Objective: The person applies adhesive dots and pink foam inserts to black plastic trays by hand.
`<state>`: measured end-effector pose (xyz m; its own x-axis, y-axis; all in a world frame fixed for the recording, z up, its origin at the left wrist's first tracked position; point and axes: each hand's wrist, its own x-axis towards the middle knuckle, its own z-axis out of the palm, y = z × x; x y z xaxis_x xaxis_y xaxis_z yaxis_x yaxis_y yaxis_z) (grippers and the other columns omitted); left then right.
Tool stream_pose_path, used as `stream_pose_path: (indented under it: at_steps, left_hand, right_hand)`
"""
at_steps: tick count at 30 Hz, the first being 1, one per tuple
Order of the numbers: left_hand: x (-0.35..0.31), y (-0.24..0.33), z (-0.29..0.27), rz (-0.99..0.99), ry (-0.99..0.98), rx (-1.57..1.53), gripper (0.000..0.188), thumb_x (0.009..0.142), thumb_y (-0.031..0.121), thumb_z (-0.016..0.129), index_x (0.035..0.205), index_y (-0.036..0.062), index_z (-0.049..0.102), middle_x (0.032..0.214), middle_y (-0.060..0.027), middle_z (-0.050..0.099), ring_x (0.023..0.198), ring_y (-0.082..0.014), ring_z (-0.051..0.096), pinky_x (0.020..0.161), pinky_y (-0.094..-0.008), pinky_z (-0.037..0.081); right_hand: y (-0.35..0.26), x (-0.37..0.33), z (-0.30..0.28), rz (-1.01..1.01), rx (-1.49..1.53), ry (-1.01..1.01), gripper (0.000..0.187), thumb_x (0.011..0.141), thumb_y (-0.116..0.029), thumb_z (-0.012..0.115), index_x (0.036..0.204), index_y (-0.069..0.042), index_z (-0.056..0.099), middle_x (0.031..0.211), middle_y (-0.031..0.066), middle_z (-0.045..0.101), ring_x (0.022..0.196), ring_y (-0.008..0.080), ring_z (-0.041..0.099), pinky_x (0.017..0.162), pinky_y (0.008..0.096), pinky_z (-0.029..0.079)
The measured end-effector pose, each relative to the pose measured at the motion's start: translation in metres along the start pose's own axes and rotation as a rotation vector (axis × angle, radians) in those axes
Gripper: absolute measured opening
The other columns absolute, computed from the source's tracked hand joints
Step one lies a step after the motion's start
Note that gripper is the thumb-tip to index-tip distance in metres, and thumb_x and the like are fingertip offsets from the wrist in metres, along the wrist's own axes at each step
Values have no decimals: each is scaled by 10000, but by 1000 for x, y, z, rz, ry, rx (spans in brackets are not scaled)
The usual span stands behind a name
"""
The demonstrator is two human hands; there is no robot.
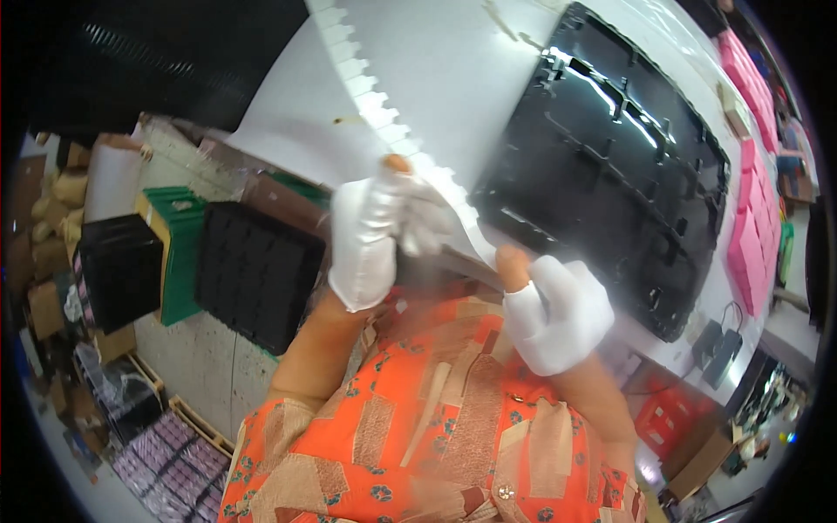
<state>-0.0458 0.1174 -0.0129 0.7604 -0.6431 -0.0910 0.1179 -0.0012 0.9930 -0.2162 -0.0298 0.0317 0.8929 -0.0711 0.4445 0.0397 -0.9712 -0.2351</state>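
A long white strip with a notched, tooth-like edge runs from the top of the view down to my hands. My left hand, in a white glove with a bare thumb tip, is closed on the strip partway along it. At the strip's lower end, my right hand, gloved the same way, pinches it between its bare thumb and bent fingers. A black plastic tray with moulded compartments and a glossy film-like shine lies just beyond my right hand.
The white table carries the tray, pink moulded trays on the right and a small dark device. At upper left is a large black panel. Black crates, a green crate and wrapped stacks stand on the left floor.
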Motion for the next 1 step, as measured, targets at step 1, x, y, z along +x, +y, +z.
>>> stream_pose_path:
  at_steps: [1]
  left_hand:
    - [5,0,-4,54,-87,144,523,1036,490,546,1049,-5,713,722,-123,726,564,-157,689,468,-255,469]
  right_hand:
    - [-1,-2,3,12,39,-16,625,574,-154,692,1180,1,714,950,144,582,556,170,495,445,287,379]
